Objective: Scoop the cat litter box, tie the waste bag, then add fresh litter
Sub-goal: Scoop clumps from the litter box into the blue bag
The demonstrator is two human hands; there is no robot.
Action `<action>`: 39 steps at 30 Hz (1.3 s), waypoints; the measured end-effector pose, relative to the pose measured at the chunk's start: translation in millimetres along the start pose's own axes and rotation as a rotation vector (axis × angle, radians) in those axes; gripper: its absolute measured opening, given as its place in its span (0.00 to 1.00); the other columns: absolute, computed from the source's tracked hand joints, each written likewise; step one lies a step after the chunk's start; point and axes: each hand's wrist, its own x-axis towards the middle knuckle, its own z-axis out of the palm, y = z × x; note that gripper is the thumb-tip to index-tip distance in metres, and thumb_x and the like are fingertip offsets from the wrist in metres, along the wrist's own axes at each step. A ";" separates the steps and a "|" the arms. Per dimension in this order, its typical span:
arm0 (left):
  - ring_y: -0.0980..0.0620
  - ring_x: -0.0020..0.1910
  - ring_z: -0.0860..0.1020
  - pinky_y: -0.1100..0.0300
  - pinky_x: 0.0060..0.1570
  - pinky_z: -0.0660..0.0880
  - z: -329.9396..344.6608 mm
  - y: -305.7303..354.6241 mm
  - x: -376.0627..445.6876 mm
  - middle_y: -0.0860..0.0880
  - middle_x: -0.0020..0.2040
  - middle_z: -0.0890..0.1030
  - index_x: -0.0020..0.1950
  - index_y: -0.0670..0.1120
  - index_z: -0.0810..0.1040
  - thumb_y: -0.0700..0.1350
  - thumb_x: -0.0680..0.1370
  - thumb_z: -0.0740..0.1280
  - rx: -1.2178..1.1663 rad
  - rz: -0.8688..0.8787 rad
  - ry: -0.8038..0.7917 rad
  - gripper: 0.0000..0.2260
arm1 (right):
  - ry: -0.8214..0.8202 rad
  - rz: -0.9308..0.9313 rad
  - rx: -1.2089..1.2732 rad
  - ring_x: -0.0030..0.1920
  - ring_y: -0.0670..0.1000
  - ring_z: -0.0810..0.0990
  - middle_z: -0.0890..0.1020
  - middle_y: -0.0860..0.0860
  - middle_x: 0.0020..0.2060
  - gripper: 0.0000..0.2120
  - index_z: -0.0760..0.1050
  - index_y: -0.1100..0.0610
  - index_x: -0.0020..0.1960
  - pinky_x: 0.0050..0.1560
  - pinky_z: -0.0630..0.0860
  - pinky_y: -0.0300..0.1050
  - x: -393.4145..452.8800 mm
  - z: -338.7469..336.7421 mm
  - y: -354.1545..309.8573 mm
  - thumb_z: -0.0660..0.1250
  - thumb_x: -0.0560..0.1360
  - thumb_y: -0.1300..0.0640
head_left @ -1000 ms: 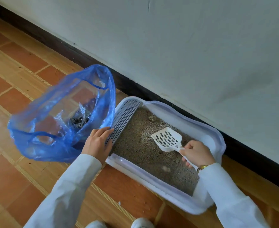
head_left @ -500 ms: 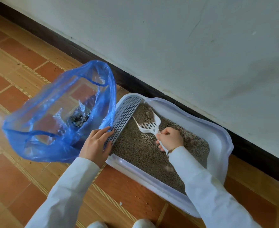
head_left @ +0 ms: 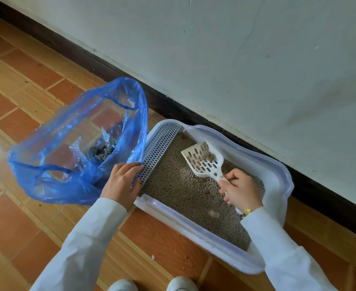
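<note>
Your right hand (head_left: 239, 189) is clenched around the handle of the white slotted scoop (head_left: 203, 160), which you hold lifted over the litter (head_left: 185, 190) with a small grey clump resting in its far end. The litter box (head_left: 277, 177), pale with a raised rim, sits on the tiled floor (head_left: 26, 227) right against the dark skirting board (head_left: 319, 192) at the foot of the wall (head_left: 235, 49); grey pellets fill its basin. Your left hand (head_left: 121, 182) lies with its fingers spread on the box's grated step (head_left: 158, 152) at the left end, gripping nothing that you can see, its fingertips touching the blue waste bag (head_left: 72, 143). That bag stands open on the floor just beside the left end of the box, with a dark heap of scooped clumps visible through the plastic at its bottom. The toes of your white shoes (head_left: 181, 284) show at the near edge of the floor.
</note>
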 end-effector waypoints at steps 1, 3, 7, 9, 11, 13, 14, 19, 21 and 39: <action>0.39 0.54 0.76 0.46 0.51 0.76 -0.8 0.3 -0.1 0.45 0.55 0.82 0.57 0.42 0.81 0.34 0.71 0.71 -0.001 0.004 0.001 0.16 | -0.001 -0.006 -0.001 0.24 0.46 0.77 0.83 0.49 0.29 0.06 0.73 0.55 0.39 0.35 0.79 0.50 -1.7 -1.4 0.1 0.67 0.74 0.55; 0.39 0.54 0.75 0.46 0.51 0.76 -2.7 0.6 -1.1 0.45 0.55 0.82 0.57 0.43 0.81 0.35 0.71 0.71 0.001 0.001 0.003 0.15 | 0.002 -0.014 -0.007 0.25 0.48 0.78 0.83 0.49 0.29 0.07 0.72 0.54 0.39 0.35 0.79 0.51 -4.5 -2.9 -1.3 0.67 0.74 0.54; 0.40 0.55 0.75 0.45 0.51 0.76 -6.6 -0.1 -2.4 0.45 0.56 0.81 0.58 0.44 0.81 0.36 0.71 0.72 0.000 -0.015 0.009 0.16 | -0.013 -0.015 0.027 0.24 0.48 0.77 0.83 0.50 0.29 0.07 0.73 0.55 0.39 0.33 0.79 0.48 -11.6 -3.8 -7.3 0.67 0.74 0.56; 0.39 0.55 0.75 0.44 0.51 0.76 -7.9 -0.8 -2.5 0.44 0.56 0.81 0.57 0.44 0.81 0.35 0.71 0.72 -0.003 -0.008 0.017 0.15 | -0.001 -0.060 0.011 0.24 0.47 0.77 0.83 0.50 0.29 0.06 0.73 0.56 0.40 0.34 0.79 0.49 -14.6 -3.6 -13.0 0.67 0.74 0.56; 0.39 0.55 0.76 0.45 0.50 0.76 -9.6 -2.0 -3.0 0.44 0.56 0.81 0.56 0.44 0.81 0.35 0.71 0.72 -0.001 -0.006 0.024 0.14 | -0.023 -0.096 0.003 0.25 0.47 0.78 0.83 0.49 0.29 0.05 0.73 0.56 0.41 0.34 0.79 0.49 -16.1 -1.5 -23.6 0.67 0.74 0.56; 0.40 0.55 0.76 0.45 0.50 0.77 -11.4 -4.0 -4.4 0.44 0.57 0.81 0.56 0.44 0.82 0.35 0.71 0.71 -0.006 -0.012 0.023 0.14 | -0.058 -0.137 0.019 0.25 0.47 0.78 0.83 0.50 0.30 0.04 0.74 0.56 0.42 0.34 0.79 0.49 -15.9 5.4 -39.1 0.67 0.74 0.57; 0.40 0.55 0.75 0.45 0.49 0.77 -12.4 -5.5 -5.4 0.44 0.57 0.81 0.56 0.44 0.82 0.35 0.71 0.71 -0.010 -0.016 0.022 0.14 | -0.073 -0.161 0.032 0.26 0.47 0.78 0.83 0.51 0.30 0.04 0.74 0.56 0.42 0.35 0.79 0.49 -15.6 10.7 -49.0 0.67 0.74 0.57; 0.40 0.50 0.78 0.46 0.46 0.78 -14.9 -16.7 -9.2 0.45 0.54 0.82 0.54 0.45 0.82 0.34 0.69 0.73 -0.021 -0.002 0.046 0.15 | -0.131 -0.303 -0.066 0.31 0.48 0.81 0.83 0.48 0.31 0.05 0.74 0.51 0.41 0.40 0.81 0.52 -3.4 54.0 -103.1 0.67 0.72 0.51; 0.41 0.47 0.79 0.48 0.44 0.79 -16.1 -18.7 -11.1 0.46 0.52 0.83 0.53 0.44 0.83 0.34 0.69 0.73 -0.022 -0.010 0.055 0.14 | -0.167 -0.340 -0.110 0.35 0.51 0.82 0.84 0.49 0.34 0.06 0.73 0.51 0.41 0.43 0.81 0.55 3.9 73.7 -122.9 0.68 0.72 0.49; 0.44 0.51 0.78 0.49 0.47 0.79 -12.1 -17.5 -24.7 0.48 0.55 0.82 0.57 0.45 0.81 0.37 0.72 0.71 -0.036 -0.050 0.039 0.14 | 0.248 -0.966 -0.953 0.45 0.55 0.79 0.79 0.55 0.45 0.13 0.70 0.58 0.58 0.42 0.73 0.46 12.0 144.3 -166.9 0.66 0.74 0.61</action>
